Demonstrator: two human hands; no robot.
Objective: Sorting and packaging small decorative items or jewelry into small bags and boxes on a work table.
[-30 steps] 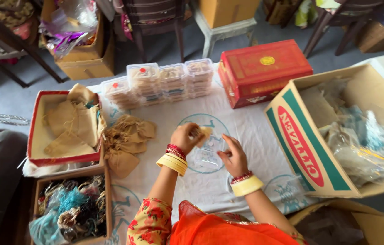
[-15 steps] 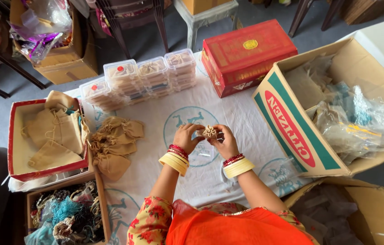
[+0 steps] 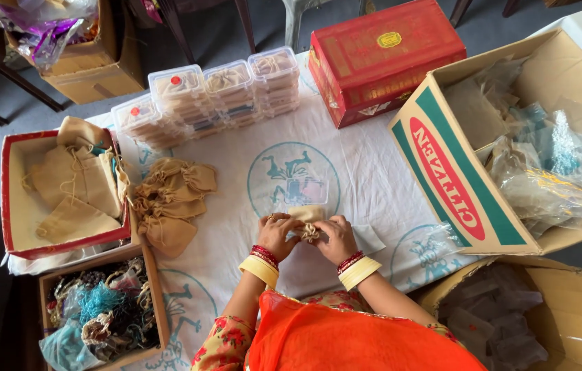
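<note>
My left hand (image 3: 277, 235) and my right hand (image 3: 335, 237) meet over a white printed cloth (image 3: 236, 172) and together pinch the gathered neck of a small tan drawstring pouch (image 3: 309, 221). The pouch rests just in front of a clear plastic container (image 3: 301, 192) lying on the cloth. Both wrists wear red and yellow bangles. An orange garment covers my lap below.
A pile of tan pouches (image 3: 167, 203) lies left of my hands. A red-edged box (image 3: 64, 192) holds more pouches. Stacked clear containers (image 3: 215, 93) line the far side, beside a red box (image 3: 387, 55). A large cardboard box (image 3: 511, 137) of plastic bags stands right; a jewellery box (image 3: 98, 312) near left.
The hands came together on the pouch, then moved nearer to my body; earlier the left hand alone held it while the right touched the clear container.
</note>
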